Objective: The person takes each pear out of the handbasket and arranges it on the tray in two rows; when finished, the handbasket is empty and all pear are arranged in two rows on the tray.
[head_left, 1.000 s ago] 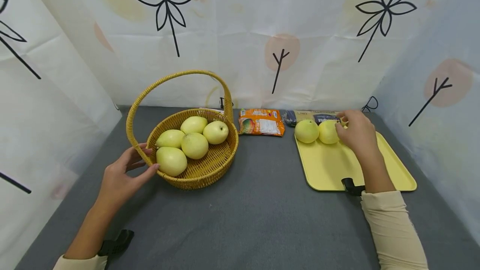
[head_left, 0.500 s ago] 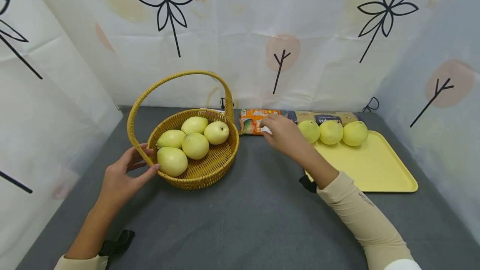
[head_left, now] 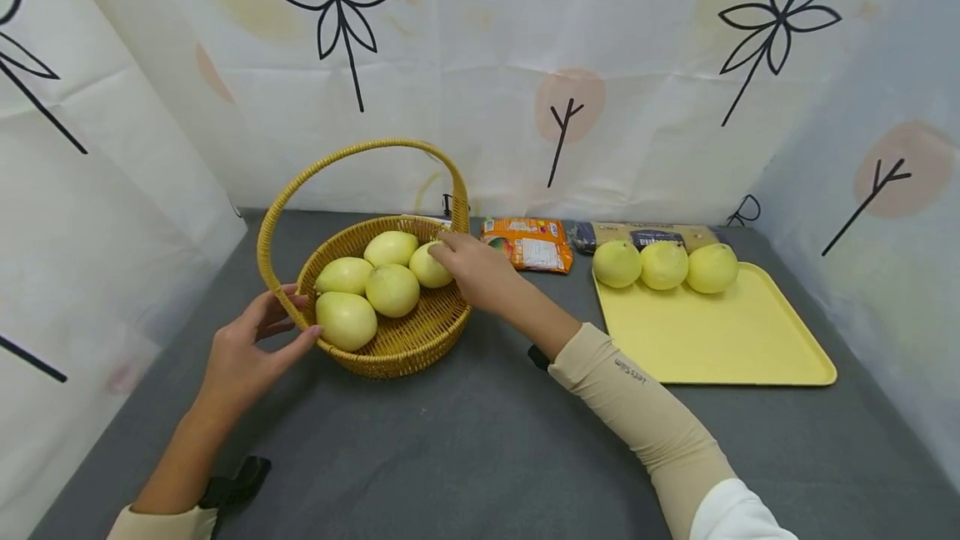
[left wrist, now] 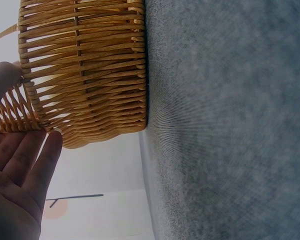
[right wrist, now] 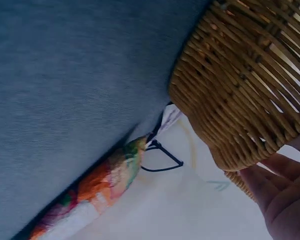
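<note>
A round wicker basket (head_left: 397,357) with a tall hooped handle holds several pale yellow-green pears (head_left: 392,291). At its left side my left hand (head_left: 243,357) grips the rim beside the handle's foot, thumb outside and fingers behind. The left wrist view shows this left hand (left wrist: 22,170) against the weave. My right hand (head_left: 480,272) reaches over the right rim, fingertips at the rightmost pear (head_left: 429,266) and overlapping it. In the right wrist view the right hand (right wrist: 285,200) is at the rim; its fingertips are hidden behind the basket wall, so I cannot tell if they pinch the pear.
A yellow tray (head_left: 720,340) on the right carries three pears (head_left: 664,265) in a row along its back edge. Behind lie an orange snack packet (head_left: 534,244) and a long brown-and-blue package (head_left: 645,233). A patterned cloth (head_left: 480,90) closes off the grey table's back and sides.
My right hand has left the pear at the tray's back edge and swung left, past the orange packet, to the basket. My left hand stays on the rim.
</note>
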A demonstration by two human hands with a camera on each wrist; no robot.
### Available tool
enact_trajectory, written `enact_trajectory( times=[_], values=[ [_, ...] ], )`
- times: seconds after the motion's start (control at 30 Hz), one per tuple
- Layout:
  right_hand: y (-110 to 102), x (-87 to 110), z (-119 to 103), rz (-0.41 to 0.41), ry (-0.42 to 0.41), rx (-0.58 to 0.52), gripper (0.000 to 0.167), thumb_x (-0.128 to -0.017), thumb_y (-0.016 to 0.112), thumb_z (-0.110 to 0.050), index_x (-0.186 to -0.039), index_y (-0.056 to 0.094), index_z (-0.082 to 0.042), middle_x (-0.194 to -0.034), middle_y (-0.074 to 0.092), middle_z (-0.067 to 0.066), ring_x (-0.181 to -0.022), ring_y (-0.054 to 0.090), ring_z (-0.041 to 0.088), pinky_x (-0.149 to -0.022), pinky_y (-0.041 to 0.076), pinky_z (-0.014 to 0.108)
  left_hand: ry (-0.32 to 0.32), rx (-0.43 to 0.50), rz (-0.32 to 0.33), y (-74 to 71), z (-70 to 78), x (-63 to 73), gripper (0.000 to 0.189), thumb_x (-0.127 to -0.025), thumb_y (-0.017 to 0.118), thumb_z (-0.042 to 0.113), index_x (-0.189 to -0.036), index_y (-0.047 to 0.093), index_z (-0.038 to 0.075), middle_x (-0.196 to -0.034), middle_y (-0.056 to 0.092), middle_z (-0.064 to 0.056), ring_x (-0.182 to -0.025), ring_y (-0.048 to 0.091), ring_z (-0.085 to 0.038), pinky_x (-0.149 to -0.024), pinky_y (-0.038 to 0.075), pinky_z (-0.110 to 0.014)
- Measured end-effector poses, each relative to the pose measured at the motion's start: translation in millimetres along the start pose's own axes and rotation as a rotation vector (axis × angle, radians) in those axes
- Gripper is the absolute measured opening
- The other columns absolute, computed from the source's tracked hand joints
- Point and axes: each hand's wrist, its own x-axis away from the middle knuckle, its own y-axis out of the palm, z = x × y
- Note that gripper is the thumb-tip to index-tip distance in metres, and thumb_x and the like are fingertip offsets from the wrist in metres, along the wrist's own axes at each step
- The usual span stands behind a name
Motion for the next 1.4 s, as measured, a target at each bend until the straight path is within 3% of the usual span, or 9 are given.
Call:
enact_trajectory(
  times=[0.1,0.23,0.4,0.5,0.67,0.83,0.9,1.07,1.4],
  values=[
    [-2,-13.0,-1,-0.136,0.032,0.013,0.056,-0.092,0.064,0.008,-0.143,0.053,-0.013,-0.149,0.046,0.016,-0.134,0.047,0.031,-0.091,0.057,0.043,-0.003,-0.002,0.004,-0.7,0.1,-0.2,0.069,-0.069,0.089,-0.006,-0.131,0.059,-0.002,-0.110,0.071,-0.013,-0.102,0.061,0.007,-0.082,0.052,-0.008],
    [-2,-25.3,-1,-0.240,0.043,0.038,0.062,-0.091,0.067,0.006,-0.146,0.051,-0.019,-0.140,0.052,0.012,-0.123,0.054,0.029,-0.086,0.057,0.041,-0.010,-0.006,0.000,-0.9,0.2,0.3,0.069,-0.070,0.088,-0.006,-0.131,0.059,-0.003,-0.110,0.071,-0.014,-0.102,0.060,0.008,-0.082,0.051,-0.008],
    [-2,-28.2,-3,-0.253,0.056,0.084,0.058,-0.090,0.078,-0.026,-0.143,0.055,-0.023,-0.128,0.054,0.014,-0.111,0.055,0.028,-0.078,0.057,0.039,-0.004,-0.002,0.000,-0.4,0.3,-0.3,0.069,-0.069,0.089,-0.006,-0.131,0.059,-0.003,-0.110,0.071,-0.014,-0.102,0.060,0.008,-0.082,0.052,-0.008],
    [1,-29.1,-6,-0.234,0.071,0.084,0.065,-0.085,0.082,-0.040,-0.140,0.055,-0.019,-0.122,0.055,0.013,-0.104,0.056,0.027,-0.074,0.056,0.038,-0.001,0.001,0.002,-0.5,0.3,-0.7,0.068,-0.069,0.088,-0.006,-0.131,0.059,-0.003,-0.110,0.071,-0.014,-0.102,0.061,0.006,-0.082,0.052,-0.009],
    [5,-30.0,-15,-0.264,0.116,0.100,0.074,-0.084,0.082,-0.043,-0.142,0.047,-0.013,-0.122,0.056,0.018,-0.101,0.060,0.030,-0.070,0.059,0.039,0.000,0.011,-0.007,0.7,0.2,-1.9,0.068,-0.070,0.088,-0.006,-0.131,0.059,-0.003,-0.111,0.071,-0.014,-0.103,0.061,0.005,-0.082,0.053,-0.009],
    [1,-32.0,-26,-0.386,0.176,0.144,0.061,-0.094,0.072,-0.032,-0.147,0.044,-0.019,-0.138,0.049,0.021,-0.112,0.058,0.035,-0.078,0.059,0.043,-0.003,0.008,-0.006,1.3,-0.2,-1.4,0.067,-0.070,0.088,-0.006,-0.130,0.059,-0.003,-0.111,0.071,-0.014,-0.103,0.061,0.006,-0.082,0.053,-0.009],
    [-1,-32.2,-29,-0.400,0.171,0.152,0.057,-0.096,0.070,-0.026,-0.146,0.045,-0.019,-0.137,0.050,0.020,-0.111,0.058,0.035,-0.079,0.059,0.043,-0.002,0.006,-0.005,1.0,-0.2,-1.0,0.067,-0.070,0.088,-0.006,-0.130,0.059,-0.003,-0.111,0.071,-0.014,-0.103,0.061,0.006,-0.081,0.053,-0.009],
    [4,-29.7,-30,-0.319,0.141,0.177,0.057,-0.091,0.075,-0.028,-0.139,0.047,-0.016,-0.120,0.057,0.017,-0.093,0.061,0.031,-0.070,0.058,0.039,-0.008,0.003,-0.010,0.4,0.4,-0.8,0.067,-0.071,0.088,-0.004,-0.131,0.059,-0.002,-0.112,0.071,-0.013,-0.103,0.060,0.006,-0.082,0.053,-0.009],
    [23,-23.4,-22,-0.029,0.200,0.070,0.056,-0.092,0.069,-0.034,-0.145,0.052,-0.024,-0.129,0.046,0.023,-0.098,0.053,0.034,-0.059,0.054,0.036,-0.018,-0.002,-0.006,-0.6,-0.2,-0.1,0.067,-0.071,0.088,-0.004,-0.131,0.059,-0.002,-0.113,0.071,-0.010,-0.103,0.060,0.006,-0.081,0.052,-0.008]
  ],
)
